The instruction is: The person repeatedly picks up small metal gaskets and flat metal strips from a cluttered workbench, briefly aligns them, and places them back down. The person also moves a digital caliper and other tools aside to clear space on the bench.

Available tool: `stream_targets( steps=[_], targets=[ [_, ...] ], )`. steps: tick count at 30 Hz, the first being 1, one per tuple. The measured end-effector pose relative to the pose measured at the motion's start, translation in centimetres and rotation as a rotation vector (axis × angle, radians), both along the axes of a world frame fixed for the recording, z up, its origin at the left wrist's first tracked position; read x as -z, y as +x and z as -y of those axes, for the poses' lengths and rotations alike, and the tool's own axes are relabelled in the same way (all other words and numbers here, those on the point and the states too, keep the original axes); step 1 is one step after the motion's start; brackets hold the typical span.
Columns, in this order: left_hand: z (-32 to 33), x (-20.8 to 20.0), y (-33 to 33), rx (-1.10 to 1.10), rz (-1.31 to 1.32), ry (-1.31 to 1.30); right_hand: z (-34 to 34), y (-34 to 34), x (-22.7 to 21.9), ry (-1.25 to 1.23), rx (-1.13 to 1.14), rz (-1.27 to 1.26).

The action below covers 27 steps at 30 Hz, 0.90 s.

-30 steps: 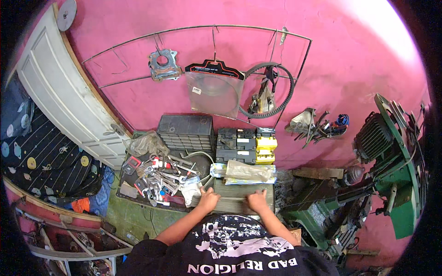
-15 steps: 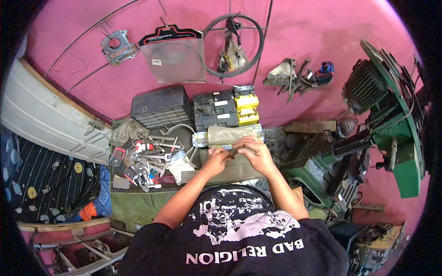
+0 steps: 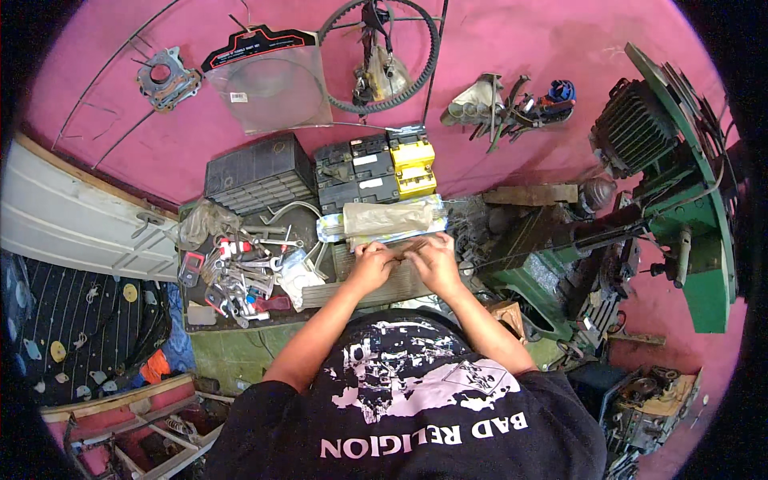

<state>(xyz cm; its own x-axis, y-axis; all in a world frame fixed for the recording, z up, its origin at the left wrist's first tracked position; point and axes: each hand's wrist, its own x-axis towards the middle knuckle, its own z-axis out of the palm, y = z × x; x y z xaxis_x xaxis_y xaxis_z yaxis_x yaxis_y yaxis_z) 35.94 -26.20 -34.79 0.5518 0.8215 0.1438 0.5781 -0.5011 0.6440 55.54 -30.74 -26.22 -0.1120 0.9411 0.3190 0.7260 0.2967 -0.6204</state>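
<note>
My left hand (image 3: 374, 266) and my right hand (image 3: 434, 262) meet over the bench, fingers curled and pinching close together. Between their fingertips is a small, thin, dark brownish thing, too small and covered to name. Just beyond them lies a long packet in brownish wrapping (image 3: 388, 218), resting on a blue and white patterned sheet (image 3: 328, 228). Under and in front of my hands is a ribbed greyish board (image 3: 344, 294). A white cloth or bag (image 3: 301, 282) lies left of my left hand.
Wrenches and other hand tools (image 3: 248, 276) pile up on the left. Behind stand a black ribbed box (image 3: 260, 172) and several black and yellow batteries (image 3: 414, 168). A green drill-press-like machine (image 3: 528, 296) rises at the right. A white door (image 3: 80, 216) is at the left.
The view has shifted, so the wall and bench things sit further left and higher. My hands have lowered toward the board, and my right fingers are curled closer to my left.
</note>
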Motion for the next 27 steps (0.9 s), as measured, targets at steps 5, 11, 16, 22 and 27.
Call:
stream_targets(
  steps=[5, 11, 16, 22, 27],
  targets=[
    [0.2, -1.1, -0.4, -0.233, 0.056, 0.116, -0.7, 7.7, 1.3, -0.146, 0.475, -0.451],
    [-2.0, 0.8, -5.0, -0.744, 0.032, 0.042, -1.3, 17.1, 3.5, 0.097, 0.811, -1.047],
    [-4.6, 0.8, -6.0, -0.760, -0.093, -0.091, -3.3, 19.3, 7.4, 0.102, 0.870, -1.171],
    [-6.1, 0.4, -5.8, -0.704, -0.239, -0.159, -5.7, 16.7, 12.7, 0.045, 0.870, -1.106],
    [-5.9, 0.1, -5.3, -0.694, -0.352, -0.093, -7.6, 8.1, 14.8, -0.388, 0.905, -0.985]
  ],
)
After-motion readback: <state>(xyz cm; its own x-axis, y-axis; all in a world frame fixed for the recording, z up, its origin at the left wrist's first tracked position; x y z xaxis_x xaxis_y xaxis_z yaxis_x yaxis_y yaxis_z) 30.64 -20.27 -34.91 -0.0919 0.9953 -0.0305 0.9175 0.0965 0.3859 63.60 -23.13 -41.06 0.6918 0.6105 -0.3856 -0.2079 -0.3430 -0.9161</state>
